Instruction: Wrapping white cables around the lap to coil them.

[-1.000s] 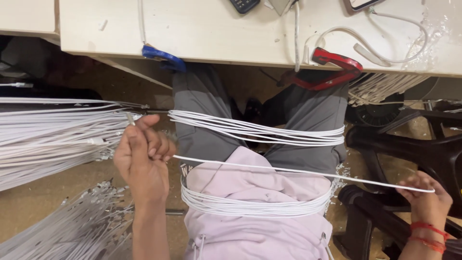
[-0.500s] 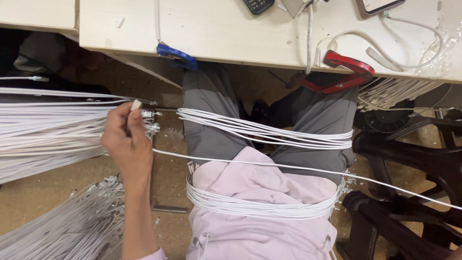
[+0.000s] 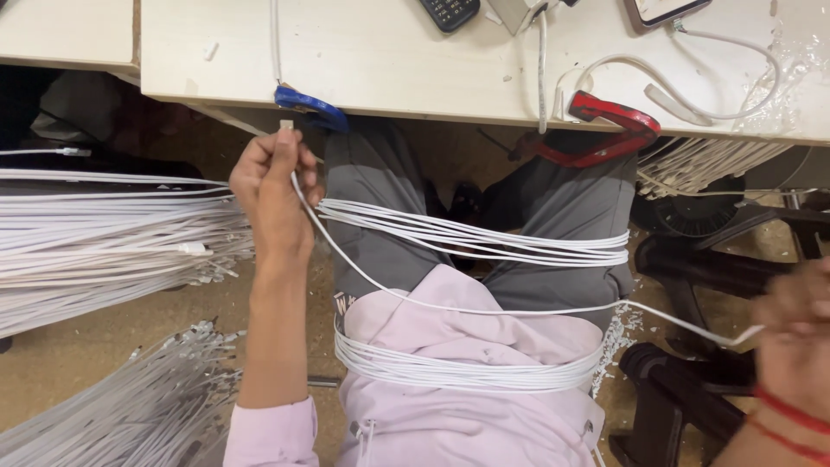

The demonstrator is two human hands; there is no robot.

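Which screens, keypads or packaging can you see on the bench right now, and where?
Dark keypad device: top edge of the white bench, centre, rectangular, mostly cut off.
Phone-like device: top right, dark screen, pale rim, white cable attached.
Clear crumpled plastic wrap: far right bench edge.
No labels or signs are visible.

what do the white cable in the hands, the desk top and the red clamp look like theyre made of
White cable: looks like smooth plastic-sheathed wire, matte to slightly glossy; it sags in a soft curve between the left hand and the right hand. Desk top: probably laminated board, pale and even with a straight thin edge. Red clamp: likely moulded plastic, judging by its uniform colour and sheen, though coated metal is possible.
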